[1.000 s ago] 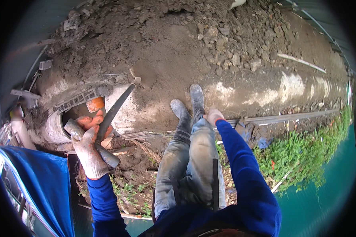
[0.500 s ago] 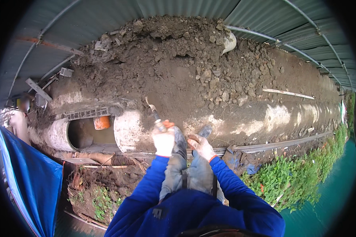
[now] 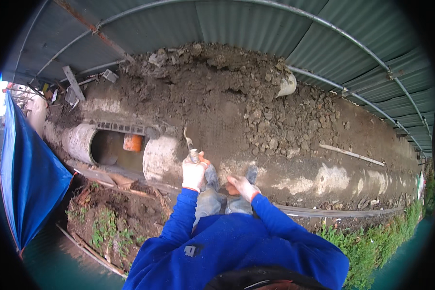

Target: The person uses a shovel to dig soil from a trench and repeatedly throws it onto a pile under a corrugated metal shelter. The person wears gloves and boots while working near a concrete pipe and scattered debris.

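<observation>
My left hand (image 3: 194,173) is closed tight around a trowel (image 3: 189,143), blade pointing to 12 o'clock at the dirt (image 3: 212,96). My right hand (image 3: 241,186) looks half open, on my knee. The pipe (image 3: 159,157) at 10 o'clock is part bare, so lots of dirt looks left.

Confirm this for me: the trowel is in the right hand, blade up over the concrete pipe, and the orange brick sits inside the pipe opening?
Not quite. The head view shows the trowel in the left hand, not the right hand. The rest holds: its blade points up over the concrete pipe, and the orange brick sits inside the opening.
</observation>
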{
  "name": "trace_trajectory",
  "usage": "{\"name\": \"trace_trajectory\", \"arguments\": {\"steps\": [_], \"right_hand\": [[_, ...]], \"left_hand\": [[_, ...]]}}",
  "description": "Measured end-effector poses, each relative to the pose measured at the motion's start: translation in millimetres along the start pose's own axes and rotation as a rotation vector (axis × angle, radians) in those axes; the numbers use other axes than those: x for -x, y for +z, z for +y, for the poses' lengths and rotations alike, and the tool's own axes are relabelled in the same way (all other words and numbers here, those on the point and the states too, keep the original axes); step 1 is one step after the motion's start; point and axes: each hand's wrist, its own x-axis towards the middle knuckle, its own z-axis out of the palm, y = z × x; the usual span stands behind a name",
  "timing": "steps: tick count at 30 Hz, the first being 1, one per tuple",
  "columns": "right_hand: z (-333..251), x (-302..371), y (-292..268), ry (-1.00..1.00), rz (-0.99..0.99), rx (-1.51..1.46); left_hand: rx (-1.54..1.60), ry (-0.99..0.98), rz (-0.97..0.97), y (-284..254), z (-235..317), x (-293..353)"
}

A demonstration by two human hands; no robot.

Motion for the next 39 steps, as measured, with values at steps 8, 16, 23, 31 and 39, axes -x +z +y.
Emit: {"name": "trace_trajectory", "arguments": {"steps": [8,16,23,31,39], "right_hand": [[-32,-97,114,0.193,-0.365,-0.769],[-64,-163,63,0.189,0.034,-0.963],[-128,-219,85,0.021,0.131,-0.638],[-129,-283,153,0.143,0.205,-0.468],[-120,-345,181,0.490,0.027,-0.443]], "left_hand": [[-0.054,0.086,0.050,5,128,206],[0.693,0.134,0.335,-81,134,301],[0.231,-0.019,0.697,-138,97,263],[0.061,-0.034,0.989,-155,68,235],[0.029,-0.389,1.218,-134,102,195]]}}
